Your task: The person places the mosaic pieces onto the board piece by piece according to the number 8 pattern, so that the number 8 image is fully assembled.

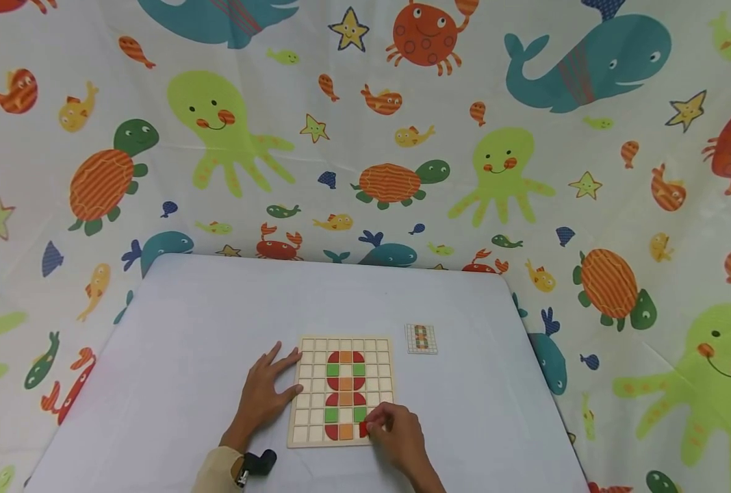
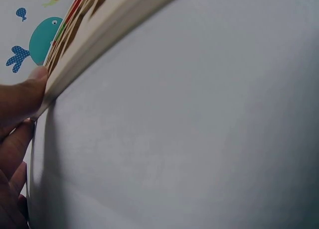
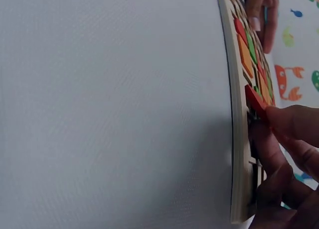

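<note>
A wooden grid board (image 1: pixel 309 412) lies on the white table with red, orange and green tiles set in it as a figure-eight-like pattern. At the board's left edge rests my left hand (image 1: pixel 263 397), thumb and fingers spread along the rim. The left wrist view has its thumb (image 2: pixel 39 75) against the board's side. My right hand (image 1: pixel 399 435) pinches a red rounded tile (image 3: pixel 255 100) between thumb and fingertips, at the pattern's lower right corner. In the right wrist view that tile is tilted over its cell, beside an orange tile (image 3: pixel 244 55).
A small pattern card (image 1: pixel 421 339) with a gridded picture of the same colours lies on the white table (image 1: pixel 217 308) right of the board. Behind the table hangs a cloth (image 1: pixel 353 137) printed with sea animals. A dark device (image 1: pixel 259 463) is strapped at the left wrist.
</note>
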A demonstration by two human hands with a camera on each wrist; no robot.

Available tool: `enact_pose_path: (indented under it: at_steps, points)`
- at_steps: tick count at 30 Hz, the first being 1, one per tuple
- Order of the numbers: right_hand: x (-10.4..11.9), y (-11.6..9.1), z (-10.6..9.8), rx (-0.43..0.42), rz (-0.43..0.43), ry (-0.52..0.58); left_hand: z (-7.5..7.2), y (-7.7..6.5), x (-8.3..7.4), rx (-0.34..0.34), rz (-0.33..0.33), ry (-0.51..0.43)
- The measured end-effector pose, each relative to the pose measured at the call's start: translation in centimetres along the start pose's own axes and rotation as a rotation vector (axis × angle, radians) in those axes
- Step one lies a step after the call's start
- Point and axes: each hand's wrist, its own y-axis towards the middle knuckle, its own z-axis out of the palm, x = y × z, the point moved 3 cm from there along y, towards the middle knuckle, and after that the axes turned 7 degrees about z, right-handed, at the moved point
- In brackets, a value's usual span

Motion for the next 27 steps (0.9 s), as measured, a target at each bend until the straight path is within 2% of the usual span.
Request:
enact_pose_path:
  at_steps: [7, 12, 22, 27]
  points:
    - [0.9, -0.4, 0.7, -0.111, -0.005, -0.136, 0.2, 0.0, -0.1, 0.005, -0.003, -0.010]
    - [1.5, -0.9, 1.0, -0.115, 0.020, -0.187, 0.2, -0.1, -0.2, 0.011, -0.006, -0.007]
    - [1.5, -0.8, 0.8, -0.136, 0.025, -0.160, 0.3, -0.1, -0.1, 0.003, -0.001, -0.011]
    - [1.3, 0.2, -0.6, -0.240, -0.013, -0.130, 0.1, -0.3, 0.0, -0.008, -0.012, -0.045]
